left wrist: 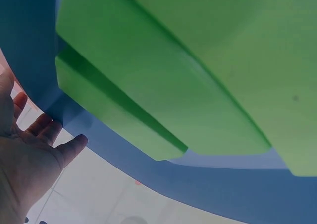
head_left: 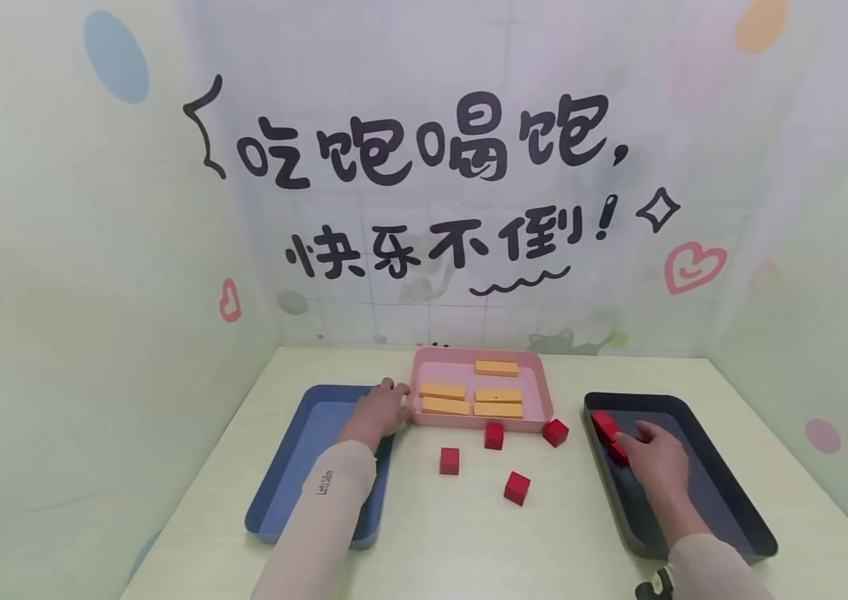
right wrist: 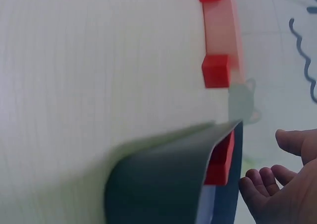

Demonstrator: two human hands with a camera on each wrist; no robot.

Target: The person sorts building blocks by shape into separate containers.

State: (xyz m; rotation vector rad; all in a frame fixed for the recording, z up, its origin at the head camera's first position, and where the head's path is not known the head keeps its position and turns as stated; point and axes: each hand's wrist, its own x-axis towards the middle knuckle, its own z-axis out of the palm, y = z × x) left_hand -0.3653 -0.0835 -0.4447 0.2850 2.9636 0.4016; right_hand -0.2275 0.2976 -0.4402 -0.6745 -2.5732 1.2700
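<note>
My left hand (head_left: 381, 410) is over the far right corner of the blue tray (head_left: 283, 467), beside the pink tray. Its fingers are loosely spread and hold nothing. Green blocks (left wrist: 163, 70) lie in the blue tray in the left wrist view; my arm hides them in the head view. My right hand (head_left: 656, 462) hovers over the dark tray (head_left: 720, 483), fingertips right by the red blocks (head_left: 604, 425) at its left wall. In the right wrist view, the thumb and fingers of this hand (right wrist: 292, 184) stand apart with nothing between them.
Several yellow blocks (head_left: 497, 395) lie in the pink tray (head_left: 480, 354) at the back. Several red cubes (head_left: 450, 461) are scattered on the pale table (head_left: 454, 550) between the side trays. A printed cloth wall (head_left: 424, 317) stands behind the table and along both sides.
</note>
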